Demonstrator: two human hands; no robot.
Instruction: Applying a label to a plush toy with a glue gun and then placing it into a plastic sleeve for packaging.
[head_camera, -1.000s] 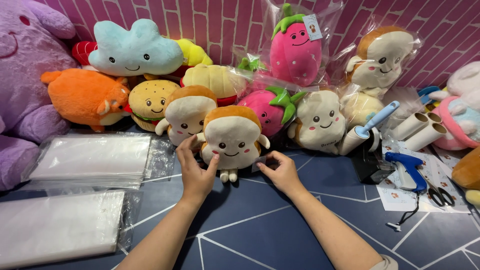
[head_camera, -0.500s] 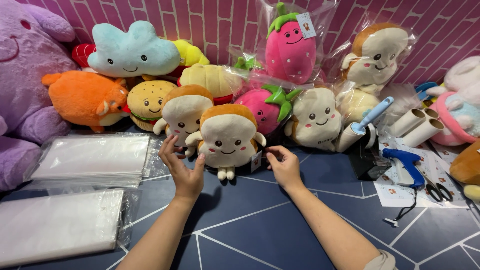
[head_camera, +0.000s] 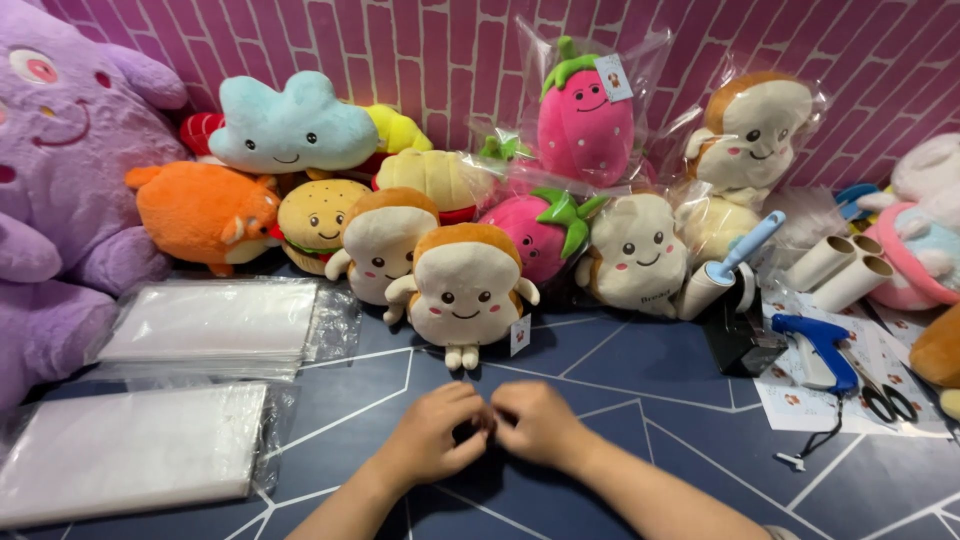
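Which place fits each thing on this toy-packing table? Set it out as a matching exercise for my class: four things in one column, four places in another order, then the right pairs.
Things
1. Toast plush
2. Strawberry plush in a clear bag
3. Blue tagging gun
4. Stacks of clear bags

Places
A. Far right, on a sheet beside scissors
B. Left side of the table, below the orange plush
C. Back row, leaning on the brick wall
D. Front row, just beyond the left hand and right hand

Pairs: 1-D, 2-C, 3-A, 4-B
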